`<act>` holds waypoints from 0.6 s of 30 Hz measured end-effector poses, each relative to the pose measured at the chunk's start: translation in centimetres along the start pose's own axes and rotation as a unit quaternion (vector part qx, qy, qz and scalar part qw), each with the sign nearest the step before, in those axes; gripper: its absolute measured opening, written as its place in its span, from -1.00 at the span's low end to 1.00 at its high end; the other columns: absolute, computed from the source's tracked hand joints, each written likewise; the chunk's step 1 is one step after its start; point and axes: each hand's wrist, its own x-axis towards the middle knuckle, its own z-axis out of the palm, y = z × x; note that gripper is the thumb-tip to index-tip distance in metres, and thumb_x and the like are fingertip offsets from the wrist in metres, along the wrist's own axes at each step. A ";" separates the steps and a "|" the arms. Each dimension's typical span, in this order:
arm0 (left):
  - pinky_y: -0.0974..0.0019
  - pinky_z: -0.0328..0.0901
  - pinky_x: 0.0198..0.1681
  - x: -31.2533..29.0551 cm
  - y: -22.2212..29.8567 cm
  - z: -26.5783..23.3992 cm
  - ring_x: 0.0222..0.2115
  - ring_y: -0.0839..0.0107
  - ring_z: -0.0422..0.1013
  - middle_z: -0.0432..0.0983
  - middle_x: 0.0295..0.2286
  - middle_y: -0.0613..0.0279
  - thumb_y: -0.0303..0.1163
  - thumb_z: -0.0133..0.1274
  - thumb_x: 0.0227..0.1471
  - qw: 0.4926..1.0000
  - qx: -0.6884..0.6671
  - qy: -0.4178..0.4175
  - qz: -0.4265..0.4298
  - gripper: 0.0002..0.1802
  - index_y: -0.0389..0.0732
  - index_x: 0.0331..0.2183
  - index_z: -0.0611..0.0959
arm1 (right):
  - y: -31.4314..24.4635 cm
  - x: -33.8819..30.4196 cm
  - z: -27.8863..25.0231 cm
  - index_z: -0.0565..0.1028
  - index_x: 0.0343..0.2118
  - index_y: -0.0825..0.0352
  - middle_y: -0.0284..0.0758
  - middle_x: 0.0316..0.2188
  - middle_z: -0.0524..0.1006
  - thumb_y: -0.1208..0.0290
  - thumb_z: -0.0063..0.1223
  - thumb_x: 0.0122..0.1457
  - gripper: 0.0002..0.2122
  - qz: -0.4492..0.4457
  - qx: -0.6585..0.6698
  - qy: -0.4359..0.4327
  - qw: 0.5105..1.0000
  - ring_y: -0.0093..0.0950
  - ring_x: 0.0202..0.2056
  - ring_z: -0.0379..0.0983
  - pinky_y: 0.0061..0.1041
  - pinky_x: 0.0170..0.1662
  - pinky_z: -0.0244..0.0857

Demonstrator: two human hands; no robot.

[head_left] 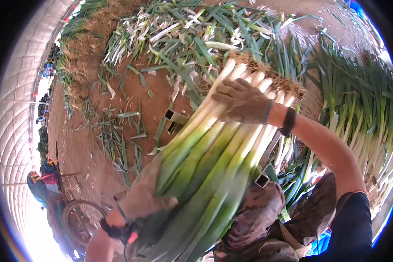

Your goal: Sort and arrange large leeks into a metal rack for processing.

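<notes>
A thick bundle of leeks (pixel 201 157) lies slantwise in front of me. Its white stalks and brown roots point far right, its green leaves toward me. My right hand (pixel 244 102), in a grey-brown work glove, lies across the white stalks below the roots, fingers spread. My left hand (pixel 146 196), gloved alike and slightly blurred, rests against the left side of the green leaves. Its fingers stretch along the bundle's edge and its thumb sticks out over the leaves. Square metal tube ends (pixel 175 117) show from under the bundle, whose underside is hidden.
Stripped leaves (pixel 179 30) litter the brown ground ahead. More leeks (pixel 358 96) are stacked at the right. A root-covered heap (pixel 85 52) stands far left. A bicycle wheel (pixel 83 220) shows at the lower left, my knee (pixel 260 209) below the bundle.
</notes>
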 end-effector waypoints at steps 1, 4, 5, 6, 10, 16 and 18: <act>-0.23 0.25 0.62 -1.2 -0.1 1.2 0.55 -0.45 0.27 0.19 0.57 -0.54 0.45 0.56 0.09 0.999 -0.047 0.010 0.009 0.66 -0.37 0.69 0.01 | -0.4 0.2 0.2 0.44 0.63 0.14 -0.22 0.66 0.39 -0.32 0.08 0.55 -0.21 -0.005 0.021 0.006 1.000 -0.08 0.68 0.21 0.09 0.70 0.10; -0.27 0.28 0.60 -1.1 1.0 4.1 0.55 -0.49 0.24 0.12 0.58 -0.52 0.27 0.73 -0.09 0.996 0.005 0.080 -0.040 0.71 -0.35 0.68 0.06 | -1.0 0.7 1.0 0.41 0.65 0.14 -0.20 0.67 0.37 -0.33 0.06 0.55 -0.19 0.010 0.026 0.015 1.000 -0.08 0.70 0.18 0.11 0.73 0.04; -0.27 0.29 0.59 -0.4 0.1 4.5 0.54 -0.48 0.25 0.12 0.58 -0.50 0.22 0.75 -0.13 0.995 -0.011 0.089 -0.054 0.71 -0.34 0.68 0.07 | -0.8 1.6 1.1 0.39 0.66 0.14 -0.20 0.68 0.35 -0.35 0.04 0.56 -0.18 0.013 0.021 -0.015 1.000 -0.07 0.71 0.16 0.12 0.74 0.01; -0.28 0.30 0.59 0.6 -1.0 5.2 0.54 -0.46 0.27 0.11 0.58 -0.48 0.16 0.77 -0.16 0.993 -0.028 0.096 -0.069 0.71 -0.33 0.68 0.08 | -0.9 2.4 0.8 0.38 0.67 0.14 -0.20 0.70 0.33 -0.37 0.02 0.57 -0.17 0.015 0.017 -0.044 0.999 -0.06 0.72 0.14 0.13 0.75 -0.02; -0.27 0.31 0.58 0.8 -1.7 5.3 0.54 -0.45 0.26 0.11 0.60 -0.43 0.13 0.78 -0.19 0.991 -0.054 0.109 -0.059 0.70 -0.27 0.68 0.09 | 0.2 3.2 -3.0 0.33 0.70 0.18 -0.06 0.72 0.27 -0.51 -0.04 0.55 -0.07 -0.003 0.047 -0.126 0.991 0.02 0.70 0.16 0.14 0.73 0.06; -0.24 0.23 0.64 0.0 -2.1 6.6 0.58 -0.43 0.20 0.09 0.60 -0.46 0.14 0.75 -0.14 0.990 -0.049 0.113 -0.064 0.70 -0.28 0.69 0.06 | -4.5 -2.7 -7.9 0.30 0.71 0.17 0.03 0.74 0.19 -0.72 -0.33 0.46 0.09 -0.052 0.138 -0.116 0.982 0.09 0.74 0.05 0.22 0.77 -0.11; -0.20 0.19 0.66 0.4 -1.6 6.1 0.60 -0.42 0.16 0.08 0.60 -0.48 0.14 0.75 -0.12 0.992 -0.041 0.106 -0.062 0.70 -0.30 0.70 0.03 | -6.2 -4.5 -5.1 0.34 0.70 0.12 -0.03 0.75 0.17 -0.65 -0.26 0.51 0.00 -0.076 0.081 -0.110 0.988 0.04 0.76 0.00 0.29 0.78 -0.26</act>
